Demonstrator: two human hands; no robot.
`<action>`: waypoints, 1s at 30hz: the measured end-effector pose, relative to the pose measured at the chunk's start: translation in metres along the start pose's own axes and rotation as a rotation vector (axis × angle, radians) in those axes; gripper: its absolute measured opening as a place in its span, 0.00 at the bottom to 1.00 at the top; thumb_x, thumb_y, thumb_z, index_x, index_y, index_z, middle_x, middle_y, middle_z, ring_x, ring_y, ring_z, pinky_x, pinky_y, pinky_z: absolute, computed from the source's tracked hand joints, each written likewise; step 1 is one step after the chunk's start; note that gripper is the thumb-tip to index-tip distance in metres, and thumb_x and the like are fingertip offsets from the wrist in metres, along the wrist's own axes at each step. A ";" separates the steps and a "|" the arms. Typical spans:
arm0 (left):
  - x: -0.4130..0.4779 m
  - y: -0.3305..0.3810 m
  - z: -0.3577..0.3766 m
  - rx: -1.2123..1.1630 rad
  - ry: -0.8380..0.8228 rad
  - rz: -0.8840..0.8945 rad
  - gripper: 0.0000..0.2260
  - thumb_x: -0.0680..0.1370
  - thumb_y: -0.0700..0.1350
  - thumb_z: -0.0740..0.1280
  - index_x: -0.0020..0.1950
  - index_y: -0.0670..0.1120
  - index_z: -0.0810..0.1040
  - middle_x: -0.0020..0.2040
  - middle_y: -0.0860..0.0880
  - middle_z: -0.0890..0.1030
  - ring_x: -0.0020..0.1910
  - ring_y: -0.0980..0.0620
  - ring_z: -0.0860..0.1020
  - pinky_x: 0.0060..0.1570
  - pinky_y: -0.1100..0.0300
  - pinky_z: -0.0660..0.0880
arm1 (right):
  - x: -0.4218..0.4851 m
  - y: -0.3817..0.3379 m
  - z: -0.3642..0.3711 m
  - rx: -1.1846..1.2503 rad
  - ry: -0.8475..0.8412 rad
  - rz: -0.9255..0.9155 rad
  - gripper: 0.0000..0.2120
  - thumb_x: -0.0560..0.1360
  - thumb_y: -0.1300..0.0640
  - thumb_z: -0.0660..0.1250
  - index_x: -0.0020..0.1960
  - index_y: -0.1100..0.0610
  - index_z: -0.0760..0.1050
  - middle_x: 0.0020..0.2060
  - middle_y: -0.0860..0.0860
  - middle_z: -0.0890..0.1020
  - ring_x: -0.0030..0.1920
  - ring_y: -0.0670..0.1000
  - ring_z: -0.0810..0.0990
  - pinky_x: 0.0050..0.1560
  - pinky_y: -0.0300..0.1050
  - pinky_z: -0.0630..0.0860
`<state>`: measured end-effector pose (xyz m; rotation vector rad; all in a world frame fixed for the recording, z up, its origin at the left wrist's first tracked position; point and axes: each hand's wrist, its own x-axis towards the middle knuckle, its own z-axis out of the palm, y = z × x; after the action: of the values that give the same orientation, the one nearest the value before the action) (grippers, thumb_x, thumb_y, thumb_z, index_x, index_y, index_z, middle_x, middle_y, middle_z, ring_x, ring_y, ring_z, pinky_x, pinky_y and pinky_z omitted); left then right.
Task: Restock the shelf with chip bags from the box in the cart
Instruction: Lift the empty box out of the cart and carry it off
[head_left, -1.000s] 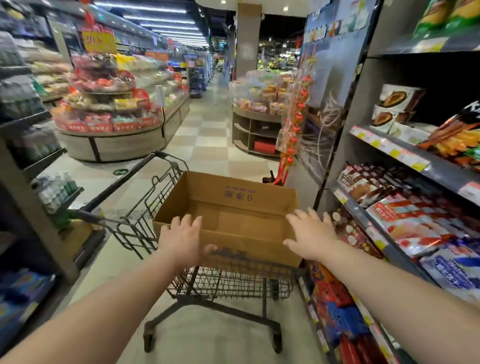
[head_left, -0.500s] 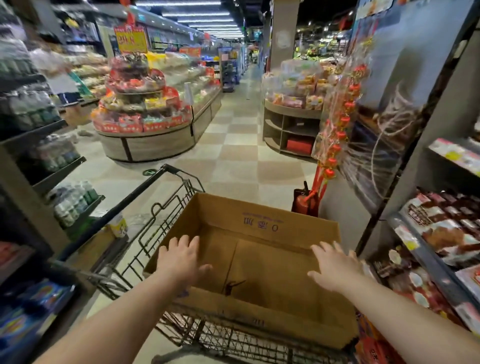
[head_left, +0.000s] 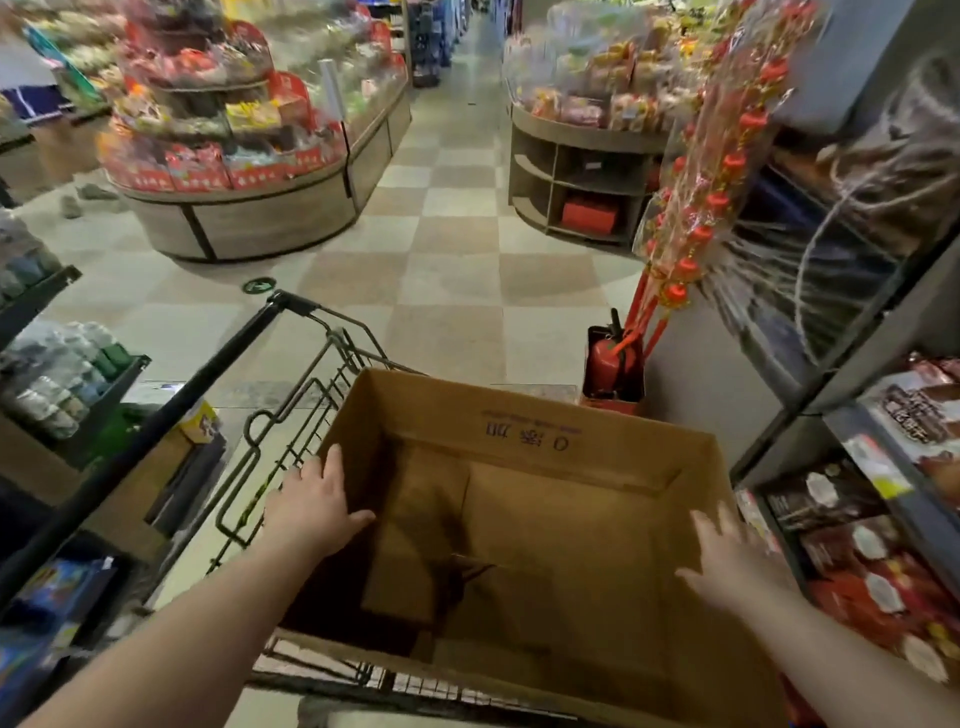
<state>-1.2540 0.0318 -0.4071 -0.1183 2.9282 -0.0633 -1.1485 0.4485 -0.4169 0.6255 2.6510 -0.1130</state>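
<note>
Box (head_left: 519, 431) is found seated in the wire cart (head_left: 291, 441), close below the camera, with its top open. No chip bags are seen inside it; only bare cardboard flooring and a folded inner flap are visible. Restocking is therefore judged to be finished or very nearly so, unless further stock is held out of view.

Left hand (head_left: 317, 512) is laid across the box's left wall, fingers straight along the outside and thumb spread to the inside; no firm grasp is shown. Right hand (head_left: 732, 566) is held over the right rim with fingers spread and relaxed, nothing grasped; contact with the cardboard cannot be confirmed because of blur.

Just beside the cart on the right, the shelf (head_left: 878, 470) is seen filled with packets (head_left: 857, 561). Further off, a fire extinguisher (head_left: 605, 364) is noted on the floor, and a round display stand (head_left: 249, 228) beyond.
</note>
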 end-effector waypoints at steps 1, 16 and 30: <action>0.012 -0.002 0.003 -0.024 -0.010 -0.013 0.47 0.70 0.68 0.63 0.77 0.48 0.42 0.75 0.43 0.60 0.72 0.42 0.61 0.66 0.45 0.65 | 0.006 0.000 0.003 0.038 -0.007 0.029 0.39 0.74 0.41 0.62 0.76 0.47 0.43 0.77 0.53 0.42 0.76 0.59 0.49 0.71 0.58 0.58; 0.081 -0.017 0.035 -0.417 0.059 -0.253 0.30 0.68 0.66 0.68 0.55 0.43 0.72 0.48 0.40 0.81 0.49 0.38 0.80 0.40 0.51 0.71 | 0.072 0.005 0.024 0.518 0.114 0.473 0.36 0.72 0.54 0.70 0.72 0.62 0.55 0.63 0.65 0.72 0.61 0.66 0.73 0.56 0.56 0.72; 0.060 0.001 -0.009 -0.433 0.132 -0.245 0.27 0.68 0.68 0.66 0.49 0.44 0.73 0.34 0.49 0.72 0.37 0.42 0.77 0.34 0.55 0.70 | 0.063 0.003 -0.013 0.484 0.080 0.472 0.29 0.72 0.55 0.70 0.66 0.64 0.62 0.58 0.64 0.76 0.58 0.65 0.76 0.53 0.54 0.73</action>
<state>-1.3148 0.0278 -0.4109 -0.5573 2.9911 0.5454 -1.2037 0.4792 -0.4308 1.4152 2.4748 -0.6094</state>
